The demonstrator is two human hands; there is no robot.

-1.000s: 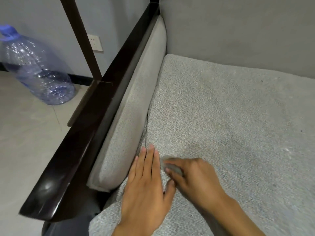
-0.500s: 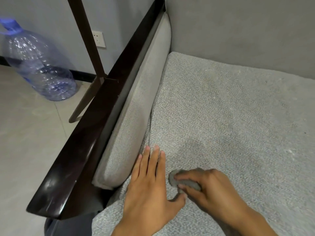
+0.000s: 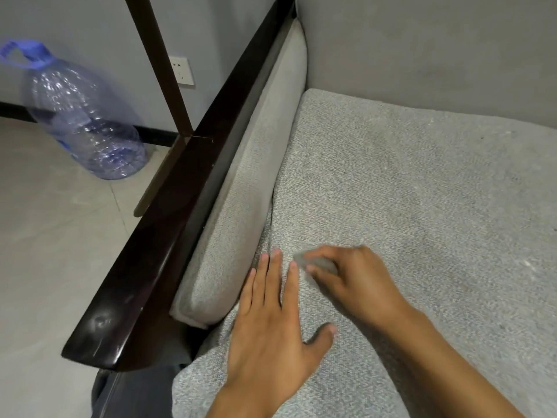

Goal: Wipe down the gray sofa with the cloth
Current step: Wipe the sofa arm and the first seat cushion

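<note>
Cloth (image 3: 316,263): small gray wad, motion-blurred, lower centre of frame. It is pinched in the curled fingers of the right hand (image 3: 358,279) and pressed onto the seat cushion (image 3: 407,212) of the gray sofa (image 3: 470,297).

Left hand (image 3: 271,324): just left of the cloth, fingers straight and slightly spread, palm flat on the seat, little finger beside the base of the side cushion (image 3: 250,188).

Dark glossy wooden armrest (image 3: 168,236) runs along that cushion's outer side. Smooth gray backrest (image 3: 422,49) is at upper right.

Tiled floor (image 3: 45,236), upper left: large clear plastic water bottle (image 3: 84,122) with a blue handle, by the wall. A white wall socket (image 3: 181,70) is to its right.
</note>
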